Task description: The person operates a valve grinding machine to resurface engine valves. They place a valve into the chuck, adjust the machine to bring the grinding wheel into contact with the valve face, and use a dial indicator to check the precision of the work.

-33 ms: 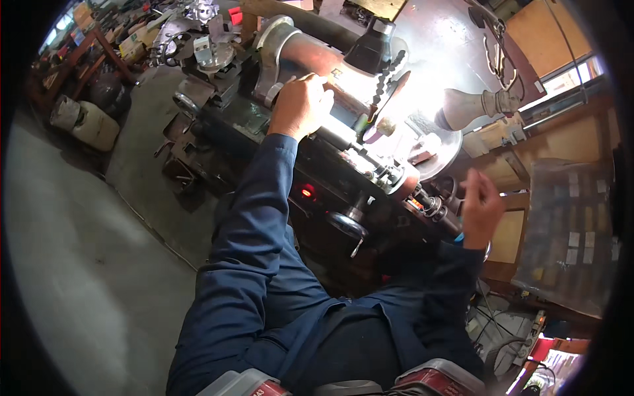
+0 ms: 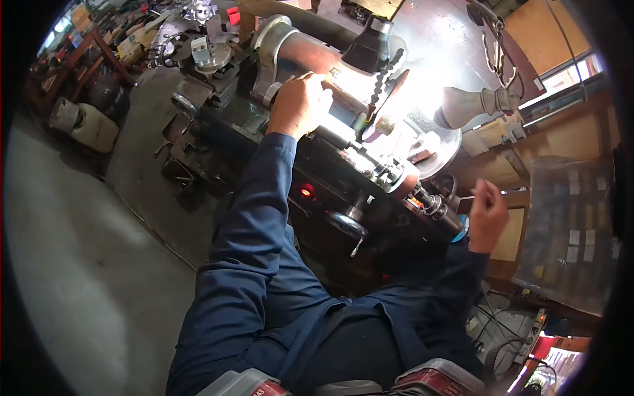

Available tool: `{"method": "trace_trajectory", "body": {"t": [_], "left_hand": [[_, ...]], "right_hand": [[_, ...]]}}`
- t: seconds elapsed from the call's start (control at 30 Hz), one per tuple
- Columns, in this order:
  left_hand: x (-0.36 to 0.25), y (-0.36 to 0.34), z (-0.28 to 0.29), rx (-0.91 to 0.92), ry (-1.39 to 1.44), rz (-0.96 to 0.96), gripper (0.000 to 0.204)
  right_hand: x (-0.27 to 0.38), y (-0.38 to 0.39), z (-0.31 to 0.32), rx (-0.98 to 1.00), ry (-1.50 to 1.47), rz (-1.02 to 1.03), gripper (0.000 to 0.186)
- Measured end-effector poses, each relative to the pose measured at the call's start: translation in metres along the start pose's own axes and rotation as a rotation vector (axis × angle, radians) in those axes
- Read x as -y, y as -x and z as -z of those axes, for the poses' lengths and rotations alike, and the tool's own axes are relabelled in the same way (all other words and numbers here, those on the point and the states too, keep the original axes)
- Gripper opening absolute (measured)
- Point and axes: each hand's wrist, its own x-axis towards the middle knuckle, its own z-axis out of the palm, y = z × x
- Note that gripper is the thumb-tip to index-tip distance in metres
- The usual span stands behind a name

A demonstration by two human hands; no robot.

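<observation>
My left hand (image 2: 300, 105) is closed at the near side of a metal grinding machine (image 2: 304, 53), beside its shiny cylindrical part (image 2: 335, 133); what its fingers grip is hidden. A grinding wheel (image 2: 391, 103) stands right of it, under a black guard (image 2: 367, 46) and a segmented hose (image 2: 378, 89). My right hand (image 2: 487, 214) is blurred, fingers curled, beside the spindle assembly (image 2: 444, 212) at the machine's right end; whether it holds anything is unclear. A handwheel (image 2: 347, 223) sits low on the front, near a red light (image 2: 306, 192).
A cone-shaped lamp (image 2: 465, 107) hangs at right over the machine. Metal fixtures (image 2: 211, 56) crowd the upper left. Gas cylinders (image 2: 92, 125) stand on the concrete floor (image 2: 72, 224) at left. A plastic pocket sheet (image 2: 564, 234) hangs at far right; cables (image 2: 492, 317) lie below it.
My right hand has moved slightly right and down, away from the spindle's end. My left hand stays in the same place.
</observation>
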Motion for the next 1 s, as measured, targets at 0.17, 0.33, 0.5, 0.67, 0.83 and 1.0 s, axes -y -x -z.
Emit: {"method": "trace_trajectory", "body": {"t": [0.17, 0.33, 0.5, 0.67, 0.83, 1.0], "left_hand": [[0.003, -0.01, -0.02, 0.067, 0.027, 0.108, 0.039], [0.006, -0.014, -0.01, 0.118, 0.027, 0.206, 0.043], [-0.012, -0.021, -0.011, 0.169, -0.053, 0.197, 0.04], [0.012, -0.021, -0.018, 0.101, 0.013, 0.084, 0.019], [0.009, -0.022, -0.02, 0.121, 0.189, 0.259, 0.012], [-0.006, -0.027, -0.027, 0.091, 0.316, 0.385, 0.009]], "right_hand": [[-0.155, 0.024, 0.073, -0.137, 0.386, -0.315, 0.047], [-0.186, 0.052, 0.063, -0.008, 0.254, -0.41, 0.048], [-0.187, 0.073, 0.038, -0.179, 0.125, -0.25, 0.04], [-0.169, 0.071, 0.033, -0.239, 0.252, -0.287, 0.034], [-0.179, 0.069, 0.031, -0.193, 0.156, -0.356, 0.035], [-0.193, 0.071, 0.033, -0.19, 0.125, -0.336, 0.036]]}}
